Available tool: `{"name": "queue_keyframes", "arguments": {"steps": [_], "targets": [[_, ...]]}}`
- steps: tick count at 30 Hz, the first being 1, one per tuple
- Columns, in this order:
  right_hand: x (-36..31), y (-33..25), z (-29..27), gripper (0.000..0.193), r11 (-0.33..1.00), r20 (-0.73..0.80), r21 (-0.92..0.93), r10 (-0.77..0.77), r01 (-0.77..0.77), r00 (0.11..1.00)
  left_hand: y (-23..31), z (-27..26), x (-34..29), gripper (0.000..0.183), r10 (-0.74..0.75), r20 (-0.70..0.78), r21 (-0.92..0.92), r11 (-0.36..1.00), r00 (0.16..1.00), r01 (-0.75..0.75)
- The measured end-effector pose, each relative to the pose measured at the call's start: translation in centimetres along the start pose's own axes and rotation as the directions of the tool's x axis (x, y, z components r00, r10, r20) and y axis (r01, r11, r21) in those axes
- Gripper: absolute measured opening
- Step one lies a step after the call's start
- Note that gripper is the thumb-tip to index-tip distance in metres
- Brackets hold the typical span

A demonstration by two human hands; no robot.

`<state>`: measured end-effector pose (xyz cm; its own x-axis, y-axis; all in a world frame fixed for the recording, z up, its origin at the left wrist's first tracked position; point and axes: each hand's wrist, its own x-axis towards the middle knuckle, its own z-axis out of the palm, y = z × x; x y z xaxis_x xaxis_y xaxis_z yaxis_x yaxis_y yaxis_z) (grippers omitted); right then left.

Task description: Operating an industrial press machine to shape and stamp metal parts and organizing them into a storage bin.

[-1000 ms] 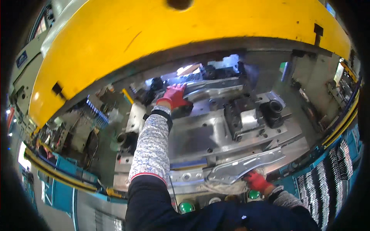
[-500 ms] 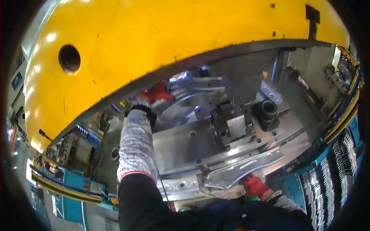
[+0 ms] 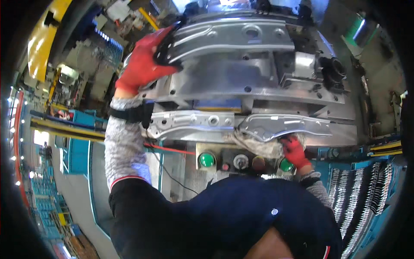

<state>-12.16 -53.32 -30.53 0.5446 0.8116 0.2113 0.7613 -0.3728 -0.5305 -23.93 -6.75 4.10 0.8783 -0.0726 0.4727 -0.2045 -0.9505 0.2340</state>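
Observation:
My left hand (image 3: 144, 62), in a red glove with dark fingertips, curls round the left end of a long stamped metal panel (image 3: 233, 36) above the flat steel die plate (image 3: 220, 75). Part of its grip is hidden. My right hand (image 3: 295, 151), also red-gloved, is closed at the lower edge of a curved stamped metal part (image 3: 286, 126) along the near edge; its fingertips are partly hidden. To the left of that part lies another stamped metal part (image 3: 194, 122). A crumpled pale cloth (image 3: 254, 146) rests just left of my right hand.
A control box with green buttons (image 3: 207, 160) stands in front of my body. Dark die blocks and a round black post (image 3: 334, 71) rise at the plate's right. Racked metal parts (image 3: 358, 203) stand at lower right. A yellow machine part (image 3: 45, 43) shows at upper left.
My view has swung, and the large yellow machine body has left the top. My left hand and the stamped panel have come nearer, out from under it. My right hand stays at the curved part.

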Motion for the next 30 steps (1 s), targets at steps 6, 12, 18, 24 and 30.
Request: {"name": "queue_keyframes", "arguments": {"steps": [6,12,18,24,30], "targets": [[-0.4,-2.1,-2.0,0.04,0.994,-0.088,-0.104,-0.033,0.024,0.996,1.9,-1.1,-16.0,0.094,-0.177,0.196,0.078,0.983,0.965,0.165],[2.0,-3.4,-4.5,0.042,0.971,-0.079,-0.233,-0.069,0.049,0.994,-1.7,3.4,-23.1,0.095,-0.292,0.341,0.18,0.953,0.894,0.243],[3.7,-7.9,-6.2,0.04,0.964,0.014,-0.222,-0.149,0.149,0.989,-7.3,9.0,-25.4,0.092,-0.331,0.367,0.195,0.941,0.869,0.276],[13.2,-17.0,-8.7,0.048,0.854,-0.086,-0.45,-0.332,0.261,0.939,-6.6,12.0,-26.1,0.084,-0.338,0.312,0.264,0.929,0.888,0.261],[21.9,-16.5,-7.6,0.048,0.743,-0.15,-0.66,0.018,-0.114,0.989,-4.6,10.9,-25.3,0.081,-0.343,0.202,0.206,0.931,0.917,0.302]]}}
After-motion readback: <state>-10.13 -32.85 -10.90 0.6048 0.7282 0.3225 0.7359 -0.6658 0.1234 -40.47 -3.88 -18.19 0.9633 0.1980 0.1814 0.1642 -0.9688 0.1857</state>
